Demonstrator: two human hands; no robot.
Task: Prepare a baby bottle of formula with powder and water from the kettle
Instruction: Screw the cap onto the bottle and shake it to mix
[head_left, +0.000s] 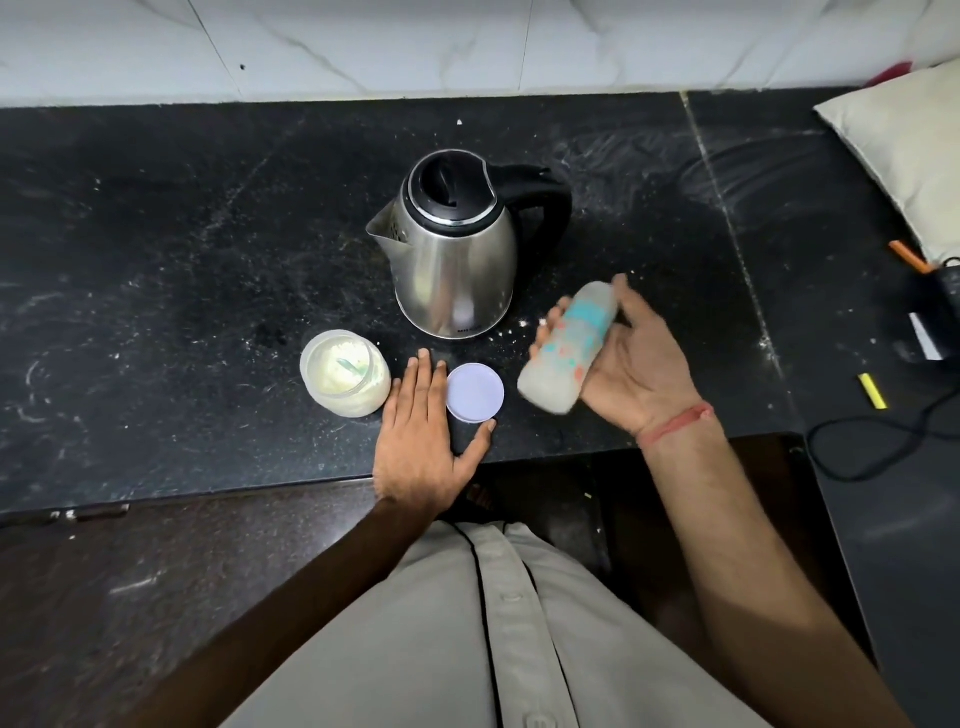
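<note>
Surface (156, 260) is dark speckled stone, dusted with white powder, running back to a pale marble wall (363, 47).

Powder jar (344, 372) stands open toward the front edge, left of centre, cream powder inside with what looks like a scoop handle in it.

Left hand (423, 431) lies flat, palm down, just right of the jar at the front edge; its fingers are straight and spread, gripping nothing. Thumb tip sits just below the jar lid.

Jar lid (475, 391), pale lilac and round, lies flat between the left hand's forefinger and thumb, near the front edge.

Electric kettle (453, 244), stainless steel with black lid shut and black handle pointing right, stands upright mid-surface behind the lid, spout to the left.

Baby bottle (569, 345), frosted with teal and orange print, is blurred and tilted, held clear of the surface right of the kettle. Contents look pale; cannot tell the level.

Right hand (631, 366) holds the bottle, palm up, fingers curled round its upper part. Red thread band at the wrist.

Cushion (904, 156) at the far right corner.
</note>
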